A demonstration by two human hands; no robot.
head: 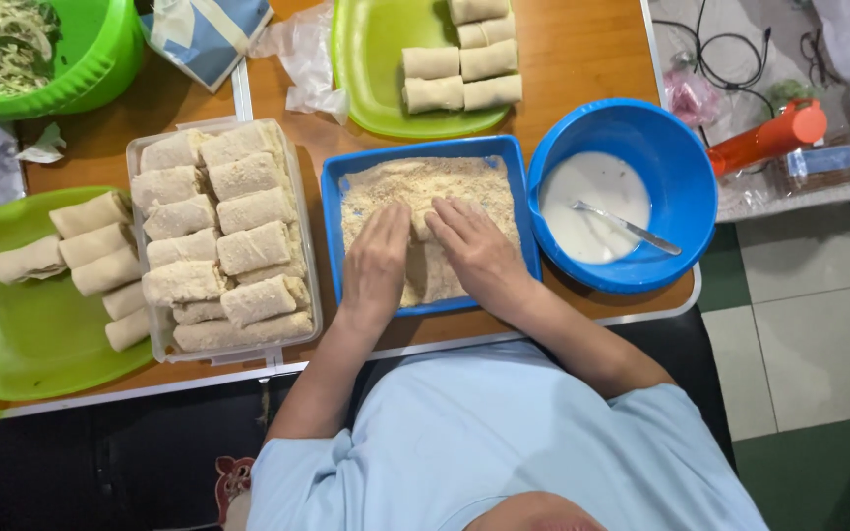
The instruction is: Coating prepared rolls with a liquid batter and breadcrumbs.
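Observation:
Both my hands rest inside a blue square tray [331, 197] filled with pale breadcrumbs [415, 182]. My left hand [376, 264] and my right hand [472, 246] lie palms down, side by side, cupped over a roll that is mostly hidden under the fingers and crumbs. To the left stands a clear plastic box [138, 149] stacked with several crumb-coated rolls [248, 246]. To the right sits a round blue bowl [681, 162] holding white batter and a metal spoon [627, 226].
A green tray [12, 334] at the left holds several plain rolls [91, 246]; a green plate [366, 59] at the back holds more. A green bowl of shredded filling [12, 39] sits at the far left corner. An orange tool [769, 138] and cables lie on the right.

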